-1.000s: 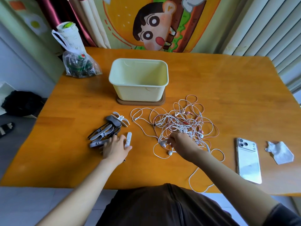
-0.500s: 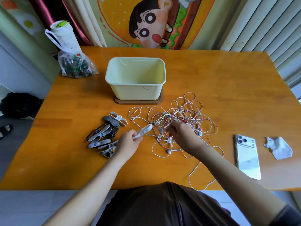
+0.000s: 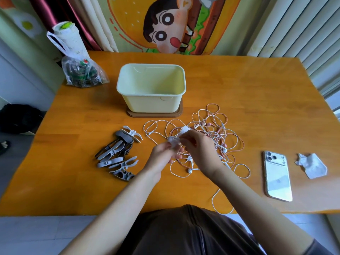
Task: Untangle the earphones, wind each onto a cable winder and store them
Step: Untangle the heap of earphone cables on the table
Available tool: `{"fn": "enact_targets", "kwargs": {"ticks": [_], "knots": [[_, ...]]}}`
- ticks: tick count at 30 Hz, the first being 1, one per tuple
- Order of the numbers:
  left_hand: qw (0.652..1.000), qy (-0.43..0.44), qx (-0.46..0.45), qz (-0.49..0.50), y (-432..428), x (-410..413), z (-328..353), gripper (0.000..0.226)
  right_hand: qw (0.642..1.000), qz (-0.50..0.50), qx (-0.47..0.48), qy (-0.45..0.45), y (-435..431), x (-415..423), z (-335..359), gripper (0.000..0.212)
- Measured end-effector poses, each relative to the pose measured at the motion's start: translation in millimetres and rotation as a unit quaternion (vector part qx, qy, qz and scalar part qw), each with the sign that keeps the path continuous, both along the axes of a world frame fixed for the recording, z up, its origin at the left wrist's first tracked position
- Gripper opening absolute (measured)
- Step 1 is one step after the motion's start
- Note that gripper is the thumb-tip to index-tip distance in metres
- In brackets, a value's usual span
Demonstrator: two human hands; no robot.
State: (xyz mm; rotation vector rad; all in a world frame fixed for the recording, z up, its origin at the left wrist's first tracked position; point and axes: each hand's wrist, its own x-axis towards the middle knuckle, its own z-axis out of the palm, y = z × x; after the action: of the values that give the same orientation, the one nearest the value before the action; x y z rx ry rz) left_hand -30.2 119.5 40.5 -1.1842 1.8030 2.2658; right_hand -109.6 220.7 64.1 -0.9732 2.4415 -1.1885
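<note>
The orange wooden bench point(image 3: 257, 92) fills the view, its far edge against a cartoon curtain. Near the bench's centre, toward 11 o'clock, a cream storage box point(image 3: 152, 104) stands open on a brown mat point(image 3: 181, 112). Just at 5 o'clock of the box lies the tangle of earphones point(image 3: 211, 137), white and pink cords looped over each other, with several earbuds showing among them; 1 white cord trails from the heap toward 6 o'clock and hangs over the near edge of the bench. In the bench's 10 o'clock corner sits a clear plastic bag point(image 3: 82, 74) with dark contents, well apart from everything else. At 3 o'clock of the tangle a white phone point(image 3: 277, 177) lies face down, and a crumpled tissue point(image 3: 312, 166) lies just beside it at its 3 o'clock. At 9 o'clock of the tangle is a loose pile of cable winders point(image 3: 117, 153), grey and white, lying on the wood. Both hands meet over the near left part of the tangle. The left hand point(image 3: 161, 155) has its fingers curled round the near end of a white cable winder point(image 3: 173, 140), raised off the bench. The right hand point(image 3: 200, 150) pinches the winder's far end with its fingertips. The winder is blurred, so I cannot tell whether a cord is pinched against it.
</note>
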Motion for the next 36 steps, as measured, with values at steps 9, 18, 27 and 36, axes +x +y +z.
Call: {"fn": "enact_targets", "kwargs": {"ticks": [9,18,27,36], "knots": [[0.998,0.018,0.042,0.030,-1,-1,6,0.014,1.000,-0.016,-0.004,0.001,3,4,-1,0.009],[0.999,0.017,0.038,0.019,0,1,10,0.028,0.999,-0.042,-0.023,-0.024,4,6,-3,0.006],[0.998,0.037,0.053,-0.003,0,4,14,0.027,0.998,-0.041,-0.038,-0.004,6,7,-4,0.005],[0.996,0.052,0.066,-0.002,-2,2,16,0.016,0.997,-0.040,-0.060,0.005,7,5,-6,0.005]]}}
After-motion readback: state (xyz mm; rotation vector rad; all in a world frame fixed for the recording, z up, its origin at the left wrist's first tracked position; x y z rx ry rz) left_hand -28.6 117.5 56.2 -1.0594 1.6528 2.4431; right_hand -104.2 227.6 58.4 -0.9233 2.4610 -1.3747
